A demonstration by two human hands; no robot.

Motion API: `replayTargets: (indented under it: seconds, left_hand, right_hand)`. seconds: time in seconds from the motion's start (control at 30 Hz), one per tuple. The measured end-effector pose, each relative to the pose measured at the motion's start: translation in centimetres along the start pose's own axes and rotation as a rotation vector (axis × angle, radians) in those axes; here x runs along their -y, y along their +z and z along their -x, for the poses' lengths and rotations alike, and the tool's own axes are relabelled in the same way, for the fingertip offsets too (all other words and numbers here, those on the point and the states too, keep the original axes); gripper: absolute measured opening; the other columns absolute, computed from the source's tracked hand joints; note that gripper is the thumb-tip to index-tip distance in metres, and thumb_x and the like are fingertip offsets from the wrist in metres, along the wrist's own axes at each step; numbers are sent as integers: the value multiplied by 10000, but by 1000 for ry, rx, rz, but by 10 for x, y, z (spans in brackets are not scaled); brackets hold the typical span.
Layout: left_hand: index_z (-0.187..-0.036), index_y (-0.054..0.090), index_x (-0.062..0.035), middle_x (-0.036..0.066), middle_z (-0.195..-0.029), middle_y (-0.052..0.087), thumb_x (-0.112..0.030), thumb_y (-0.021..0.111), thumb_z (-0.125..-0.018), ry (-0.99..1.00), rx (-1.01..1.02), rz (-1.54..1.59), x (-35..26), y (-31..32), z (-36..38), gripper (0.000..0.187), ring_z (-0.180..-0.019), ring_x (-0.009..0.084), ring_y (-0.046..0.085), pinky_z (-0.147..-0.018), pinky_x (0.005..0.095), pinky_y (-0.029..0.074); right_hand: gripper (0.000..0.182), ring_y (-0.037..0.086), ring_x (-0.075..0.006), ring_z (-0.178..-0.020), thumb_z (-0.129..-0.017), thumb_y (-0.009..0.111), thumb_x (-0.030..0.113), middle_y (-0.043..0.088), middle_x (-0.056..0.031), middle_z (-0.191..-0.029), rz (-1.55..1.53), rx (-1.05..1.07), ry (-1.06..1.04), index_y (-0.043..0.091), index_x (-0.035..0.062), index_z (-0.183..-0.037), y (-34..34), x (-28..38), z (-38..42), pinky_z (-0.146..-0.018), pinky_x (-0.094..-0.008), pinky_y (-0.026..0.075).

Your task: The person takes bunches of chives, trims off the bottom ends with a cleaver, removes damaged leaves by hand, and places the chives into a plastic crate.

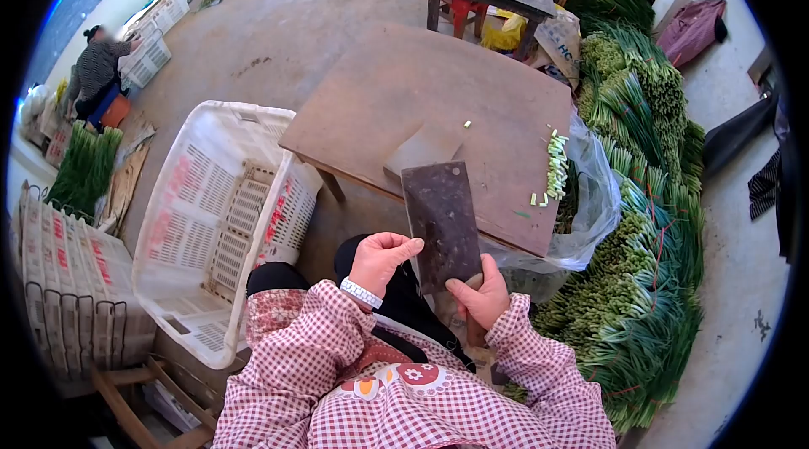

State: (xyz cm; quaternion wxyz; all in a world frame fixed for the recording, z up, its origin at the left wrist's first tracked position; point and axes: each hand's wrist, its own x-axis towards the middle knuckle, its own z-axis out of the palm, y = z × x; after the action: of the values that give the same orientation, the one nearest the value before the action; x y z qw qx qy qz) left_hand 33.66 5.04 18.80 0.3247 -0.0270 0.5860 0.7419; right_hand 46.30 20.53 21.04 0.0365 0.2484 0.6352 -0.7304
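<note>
A dark, broad-bladed cleaver (442,217) is held up over my lap, its blade pointing away from me. My right hand (484,293) is closed at the bottom of the blade, where the wooden handle (476,333) begins. On the other side, my left hand (381,262) has its fingers curled, with thumb and forefinger pinched at the blade's left edge. Beyond the blade, a pale flat block (415,151) lies on the brown wooden table (396,70). Short cut green stem pieces (556,164) lie along the table's right side.
A white plastic crate (181,213) stands left of my knees, near stacked crates (76,272). Bundled green stalks (628,280) pile up along the right wall. A clear plastic bag (597,196) hangs at the table's right edge. Another person (97,70) sits far left.
</note>
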Motion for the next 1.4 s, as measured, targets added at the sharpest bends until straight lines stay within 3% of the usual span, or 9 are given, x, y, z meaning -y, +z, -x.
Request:
replayTargets:
  seconds: [0.23, 0.3, 0.43, 0.47, 0.6, 0.73, 0.9, 1.27, 1.4]
  left_hand:
    - [-843, 627, -20, 2, -778, 627, -104, 731, -778, 79, -10, -110, 3, -15, -12, 150, -681, 65, 551, -644, 206, 454]
    - [-935, 608, -1, 7, -876, 622, -127, 759, -739, 370, -101, -374, 7, -17, -28, 278, -750, 62, 546, -681, 214, 456]
    - [-1260, 430, 38, 196, -1258, 481, -338, 801, -629, 683, -383, -1124, -3, -1, -57, 824, -1238, 311, 399, -1024, 394, 328]
    - [-1351, 287, 45, 235, -1367, 355, -433, 794, -594, 550, -325, -1132, -7, 3, -66, 1028, -1335, 374, 238, -1098, 434, 197]
    - [-1366, 214, 58, 237, -1377, 330, -488, 794, -563, 420, -399, -1277, -19, 31, -90, 1131, -1333, 353, 251, -1111, 435, 164]
    - [-1354, 246, 53, 240, -1356, 357, -485, 799, -554, 459, -367, -1269, -19, 16, -104, 1111, -1333, 344, 261, -1113, 445, 166]
    - [-1343, 275, 48, 242, -1324, 402, -483, 817, -518, 600, 79, -1382, -43, -26, -94, 1121, -1336, 349, 268, -1116, 447, 172]
    - [-1309, 348, 7, 204, -1368, 378, -482, 841, -485, 663, 31, -1349, -31, -42, -92, 1077, -1334, 374, 263, -1109, 466, 197]
    - [-1298, 365, -2, 202, -1369, 378, -479, 841, -483, 691, 22, -1298, -31, -44, -93, 1057, -1331, 373, 270, -1109, 469, 197]
  right_hand:
    - [449, 460, -94, -428, -854, 616, 81, 503, -11, -616, -42, -228, -151, 331, 27, -1198, -42, 10, -30, -394, -239, 406]
    - [475, 463, -96, -421, -840, 644, 92, 514, -19, -619, -17, -178, -131, 343, 28, -1201, -61, 22, -47, -387, -236, 403]
    - [501, 475, -94, -428, -809, 690, 113, 544, -30, -657, 17, -45, -13, 372, 28, -1188, -67, 29, -63, -384, -236, 407]
    - [509, 481, -93, -430, -794, 709, 121, 556, -33, -675, 51, -23, 19, 388, 27, -1178, -65, 28, -65, -384, -236, 411]
    - [498, 487, -92, -432, -774, 731, 134, 578, -43, -721, 45, 22, 67, 418, 29, -1147, -61, 22, -71, -382, -237, 416]
    - [462, 482, -94, -437, -788, 715, 126, 574, -52, -742, -18, 2, 23, 421, 34, -1133, -63, 13, -72, -393, -240, 421]
    - [458, 481, -96, -439, -801, 699, 119, 566, -49, -742, 73, -30, 67, 416, 29, -1150, -53, 19, -45, -406, -236, 426]
    - [463, 537, -152, -454, -805, 661, 247, 547, -96, -623, 554, -256, 97, 371, -69, -981, -43, 51, -116, -400, -304, 451]
    - [459, 521, -140, -440, -814, 668, 220, 547, -86, -651, 376, -262, 51, 383, -49, -1052, -44, 54, -112, -401, -291, 449]
